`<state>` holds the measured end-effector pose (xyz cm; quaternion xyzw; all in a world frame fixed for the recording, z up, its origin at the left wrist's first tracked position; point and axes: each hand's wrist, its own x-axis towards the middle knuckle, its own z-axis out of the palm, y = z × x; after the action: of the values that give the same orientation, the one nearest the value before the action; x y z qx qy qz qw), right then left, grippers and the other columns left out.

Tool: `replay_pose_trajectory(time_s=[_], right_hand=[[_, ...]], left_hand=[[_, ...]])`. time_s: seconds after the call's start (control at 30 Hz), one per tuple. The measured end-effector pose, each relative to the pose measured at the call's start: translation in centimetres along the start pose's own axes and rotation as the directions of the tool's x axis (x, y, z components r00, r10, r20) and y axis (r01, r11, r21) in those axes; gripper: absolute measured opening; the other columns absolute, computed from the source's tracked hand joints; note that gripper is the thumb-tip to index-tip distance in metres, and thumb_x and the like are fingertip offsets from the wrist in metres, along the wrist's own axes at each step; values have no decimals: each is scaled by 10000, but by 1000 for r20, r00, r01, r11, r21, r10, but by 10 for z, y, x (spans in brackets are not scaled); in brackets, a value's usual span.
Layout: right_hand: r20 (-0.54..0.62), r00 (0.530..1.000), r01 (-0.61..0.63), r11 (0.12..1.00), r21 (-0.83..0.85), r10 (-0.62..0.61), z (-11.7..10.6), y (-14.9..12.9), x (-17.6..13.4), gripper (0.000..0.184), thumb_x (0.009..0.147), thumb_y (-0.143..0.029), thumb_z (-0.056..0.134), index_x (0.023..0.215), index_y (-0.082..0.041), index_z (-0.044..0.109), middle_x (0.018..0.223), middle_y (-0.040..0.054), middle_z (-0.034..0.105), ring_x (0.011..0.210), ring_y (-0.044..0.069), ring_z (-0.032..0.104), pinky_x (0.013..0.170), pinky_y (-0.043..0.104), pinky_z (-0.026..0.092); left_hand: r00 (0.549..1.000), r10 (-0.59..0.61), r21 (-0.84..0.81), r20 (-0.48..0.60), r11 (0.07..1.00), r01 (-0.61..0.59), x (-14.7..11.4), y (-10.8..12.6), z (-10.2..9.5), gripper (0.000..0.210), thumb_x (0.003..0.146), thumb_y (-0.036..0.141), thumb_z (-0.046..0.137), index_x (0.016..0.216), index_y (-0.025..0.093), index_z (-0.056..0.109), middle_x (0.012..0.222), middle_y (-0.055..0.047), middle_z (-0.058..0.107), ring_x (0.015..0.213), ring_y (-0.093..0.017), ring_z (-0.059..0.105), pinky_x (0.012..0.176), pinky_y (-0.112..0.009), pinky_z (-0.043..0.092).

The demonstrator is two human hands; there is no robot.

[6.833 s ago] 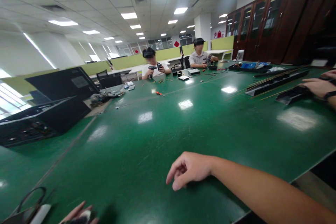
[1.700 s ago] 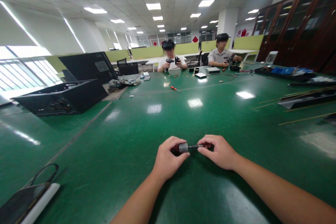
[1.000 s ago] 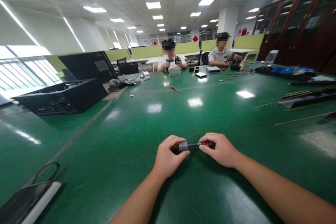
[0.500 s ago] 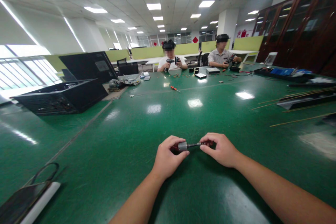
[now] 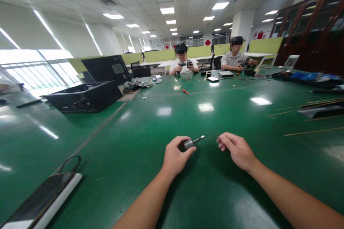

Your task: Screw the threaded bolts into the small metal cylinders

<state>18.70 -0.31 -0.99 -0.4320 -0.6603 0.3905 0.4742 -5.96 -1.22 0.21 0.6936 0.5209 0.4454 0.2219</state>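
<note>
Cylinder (image 5: 189,144) of grey metal, perhaps a small motor, is pinched between the thumb and fingers of the left hand (image 5: 175,157), seemingly lifted off the table (image 5: 150,154), and its thin shaft (image 5: 198,139) is pointed up and to the right. To the right of the cylinder, apart from the shaft's pale tip, the right hand (image 5: 238,151) is seen with its fingertips drawn together on a small dark piece (image 5: 218,137); what it is cannot be told at this size. An orange-handled screwdriver (image 5: 185,92) is seen lying well beyond the cylinder, untouched. For fine work of this kind, the cylinder is best gripped firmly by its body, so that the shaft is left free and in sight. Any push or pull is best made straight along the shaft, since it might be bent by a sideways load. The small piece should be kept low over the table, where it could easily be found if dropped.
</note>
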Motion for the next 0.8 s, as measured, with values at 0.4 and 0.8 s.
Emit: replay_pose_trajectory(time_s=[0.4,0.8], right_hand=[[138,990,-13,999,35,8,4,4,-7,513,983,-579,389,711,-184,573,671,26,561,667,187,558,671,312,439],[206,977,76,996,-56,-63,18,-12,-11,361,939,-470,528,744,-172,586,663,-17,512,645,143,489,626,265,379]], left_hand=[[990,-137,88,-37,986,140,-27,4,-55,196,847,229,655,1038,195,636,1041,-37,743,1001,-256,702,965,-389,541],[792,-408,558,-454,562,610,-142,-38,-236,572,668,623,659,1035,191,736,1019,-122,771,997,-390,704,908,-473,546]])
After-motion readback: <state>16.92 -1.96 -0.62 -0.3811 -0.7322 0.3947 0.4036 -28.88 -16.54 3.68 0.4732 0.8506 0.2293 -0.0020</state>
